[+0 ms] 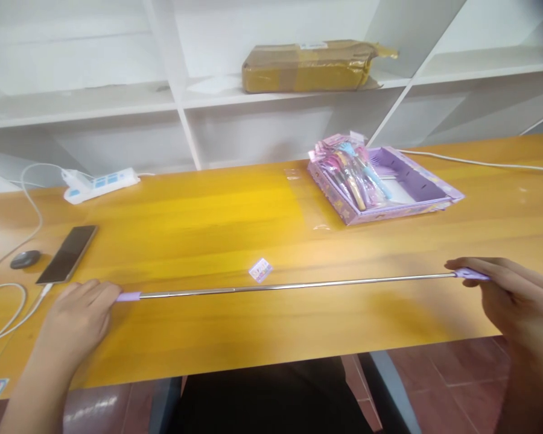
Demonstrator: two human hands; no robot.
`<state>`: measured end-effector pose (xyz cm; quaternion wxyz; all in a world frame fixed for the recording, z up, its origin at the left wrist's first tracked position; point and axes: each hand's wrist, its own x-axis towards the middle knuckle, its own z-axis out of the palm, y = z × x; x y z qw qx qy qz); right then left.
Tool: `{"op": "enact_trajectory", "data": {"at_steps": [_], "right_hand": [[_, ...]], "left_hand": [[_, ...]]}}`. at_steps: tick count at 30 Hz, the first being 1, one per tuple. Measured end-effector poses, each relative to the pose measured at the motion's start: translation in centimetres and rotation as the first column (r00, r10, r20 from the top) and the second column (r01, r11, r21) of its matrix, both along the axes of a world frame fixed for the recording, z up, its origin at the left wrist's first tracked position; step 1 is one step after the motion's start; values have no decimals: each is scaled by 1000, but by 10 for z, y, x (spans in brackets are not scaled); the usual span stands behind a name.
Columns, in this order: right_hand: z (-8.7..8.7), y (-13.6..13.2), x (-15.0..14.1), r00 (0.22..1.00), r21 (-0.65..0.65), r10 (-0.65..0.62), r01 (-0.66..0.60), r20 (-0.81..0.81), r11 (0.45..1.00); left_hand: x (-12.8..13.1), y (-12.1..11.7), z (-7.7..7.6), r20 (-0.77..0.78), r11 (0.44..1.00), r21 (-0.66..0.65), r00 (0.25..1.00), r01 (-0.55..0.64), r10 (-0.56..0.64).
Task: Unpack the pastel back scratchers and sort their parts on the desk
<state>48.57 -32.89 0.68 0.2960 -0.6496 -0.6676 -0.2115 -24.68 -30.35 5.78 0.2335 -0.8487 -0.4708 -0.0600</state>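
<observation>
One metal rod (298,285) spans both grips: left hand (81,316) closed round its purple handle (129,296), right hand (513,292) pinching its purple tip (473,275). Small card (260,270) lies just beyond the rod, between the hands; purple tray (428,179) of wrapped sticks (355,178) farther out, nearer the right.

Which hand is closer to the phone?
Left. The left hand is just on the near side of the phone, gripping one end of the metal rod; the right hand is far off to the right, at the rod's other end.
</observation>
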Motion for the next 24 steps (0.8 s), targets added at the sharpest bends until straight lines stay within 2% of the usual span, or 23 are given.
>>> {"op": "enact_trajectory", "data": {"at_steps": [6, 9, 13, 19, 24], "right_hand": [[-12, 4, 12, 999, -3, -6, 6, -39, 1000], [-17, 7, 16, 999, -121, -40, 35, -35, 992], [-21, 11, 12, 982, -229, -140, 108, -130, 968], [-27, 9, 7, 974, -255, -205, 175, -96, 951], [-28, 15, -24, 997, -233, -70, 58, -43, 971]], "left_hand": [[4, 0, -5, 70, 994, -90, 995, -62, 68], [13, -1, -8, 51, 990, -104, 994, -95, 100], [24, -2, -13, 32, 987, -99, 991, -124, 128], [37, 0, -15, 53, 1000, 11, 998, -21, 21], [82, -4, -16, 68, 992, 11, 990, 123, -124]]}}
